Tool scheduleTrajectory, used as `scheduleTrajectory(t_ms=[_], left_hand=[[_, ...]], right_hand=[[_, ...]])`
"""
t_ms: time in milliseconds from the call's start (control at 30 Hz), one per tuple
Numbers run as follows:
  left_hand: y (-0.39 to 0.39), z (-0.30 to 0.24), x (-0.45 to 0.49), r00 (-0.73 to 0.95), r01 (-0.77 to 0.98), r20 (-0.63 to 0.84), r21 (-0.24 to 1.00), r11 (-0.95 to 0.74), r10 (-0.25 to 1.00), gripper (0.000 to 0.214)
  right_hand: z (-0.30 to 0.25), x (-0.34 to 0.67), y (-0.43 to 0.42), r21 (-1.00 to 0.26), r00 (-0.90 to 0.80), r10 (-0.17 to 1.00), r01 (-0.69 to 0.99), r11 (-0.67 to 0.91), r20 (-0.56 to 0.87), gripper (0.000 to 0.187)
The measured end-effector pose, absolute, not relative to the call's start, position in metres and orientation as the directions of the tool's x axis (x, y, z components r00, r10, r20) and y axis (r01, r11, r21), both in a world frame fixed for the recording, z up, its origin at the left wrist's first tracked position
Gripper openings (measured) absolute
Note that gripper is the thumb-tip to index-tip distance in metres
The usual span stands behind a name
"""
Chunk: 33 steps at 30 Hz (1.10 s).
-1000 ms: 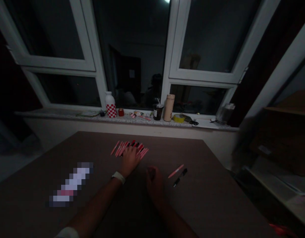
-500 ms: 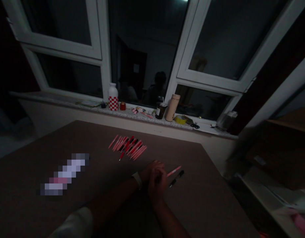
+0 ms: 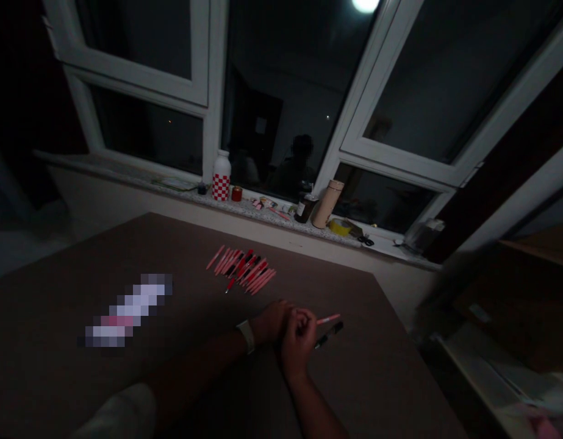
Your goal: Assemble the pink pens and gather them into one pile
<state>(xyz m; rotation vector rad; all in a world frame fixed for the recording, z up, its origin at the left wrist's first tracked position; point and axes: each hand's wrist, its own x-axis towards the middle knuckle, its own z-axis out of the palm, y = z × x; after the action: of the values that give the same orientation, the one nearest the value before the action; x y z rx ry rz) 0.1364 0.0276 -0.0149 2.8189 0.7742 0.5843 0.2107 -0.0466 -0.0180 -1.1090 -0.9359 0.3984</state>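
Note:
My left hand [image 3: 272,319], with a pale band on its wrist, rests palm down on the table and meets my right hand. Its fingertips are hidden. My right hand [image 3: 298,344] has its fingers curled inward; whatever is inside them, if anything, is hidden in shadow. Just right of it lies a pink pen [image 3: 329,319], its near end close to or behind the knuckles. Below that pen is a black pen [image 3: 329,335], lying slantwise. Farther up the table, a loose row of several pink, red and black pens [image 3: 240,269] lies side by side.
On the brown table [image 3: 180,244], a blurred-out long object [image 3: 130,312] lies at left. The windowsill holds a red-checked bottle [image 3: 221,177], a red jar [image 3: 236,194], a dark cup [image 3: 305,208], a beige flask [image 3: 328,204] and yellow tape [image 3: 339,227]. A cardboard box [image 3: 514,299] stands at right.
The view has shifted slightly, so most things sit a little further right in the picture. My hands stay together beside the two pens; the pens look unmoved on the table.

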Motion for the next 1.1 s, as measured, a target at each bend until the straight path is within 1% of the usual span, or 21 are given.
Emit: scheduleTrajectory(t_ms=[100,167,300,400,467,567,667,833,867,900,1000,1100], left_hand=[[0.029,-0.013,0.118,0.772,0.494,0.308,0.257,-0.83,0.555,0.014],[0.029,-0.012,0.112,0.747,0.52,0.302,0.288,-0.804,0.592,0.016],[0.027,-0.012,0.123,0.728,0.484,0.297,0.415,-0.771,0.617,0.018],[0.026,-0.016,0.144,0.701,0.522,0.259,0.449,-0.725,0.665,0.022],[0.026,-0.019,0.158,0.688,0.543,0.243,0.452,-0.707,0.684,0.02],[0.024,-0.02,0.171,0.689,0.537,0.246,0.458,-0.708,0.682,0.012],[0.023,-0.018,0.172,0.689,0.524,0.261,0.465,-0.714,0.676,0.011],[0.025,-0.018,0.148,0.645,0.524,0.303,0.492,-0.695,0.701,0.014],[0.027,-0.019,0.14,0.603,0.519,0.334,0.524,-0.675,0.724,0.012],[0.029,-0.02,0.131,0.556,0.542,0.335,0.549,-0.637,0.761,0.01],[0.033,-0.022,0.1,0.479,0.588,0.321,0.574,-0.57,0.817,0.014],[0.03,-0.02,0.066,0.336,0.561,0.293,0.702,-0.44,0.895,0.013]], right_hand=[[-0.019,0.21,-0.045,-0.901,0.58,0.707,0.127,0.414,0.406,0.024],[-0.02,0.207,-0.046,-0.897,0.576,0.701,0.146,0.417,0.419,0.024],[-0.028,0.199,-0.054,-0.864,0.522,0.691,0.246,0.439,0.5,0.024],[-0.034,0.197,-0.061,-0.816,0.483,0.658,0.323,0.48,0.578,0.02],[-0.036,0.199,-0.063,-0.792,0.469,0.639,0.345,0.503,0.61,0.018],[-0.033,0.203,-0.061,-0.792,0.492,0.622,0.337,0.509,0.609,0.018],[-0.025,0.206,-0.057,-0.828,0.527,0.644,0.278,0.486,0.555,0.019],[-0.019,0.209,-0.049,-0.907,0.56,0.726,0.122,0.403,0.398,0.024],[-0.019,0.21,-0.047,-0.914,0.553,0.742,0.099,0.393,0.379,0.026],[-0.02,0.211,-0.045,-0.92,0.545,0.756,0.082,0.383,0.363,0.028],[-0.024,0.213,-0.038,-0.946,0.491,0.817,0.053,0.319,0.303,0.033],[-0.027,0.211,-0.032,-0.972,0.375,0.898,0.035,0.234,0.23,0.041]])
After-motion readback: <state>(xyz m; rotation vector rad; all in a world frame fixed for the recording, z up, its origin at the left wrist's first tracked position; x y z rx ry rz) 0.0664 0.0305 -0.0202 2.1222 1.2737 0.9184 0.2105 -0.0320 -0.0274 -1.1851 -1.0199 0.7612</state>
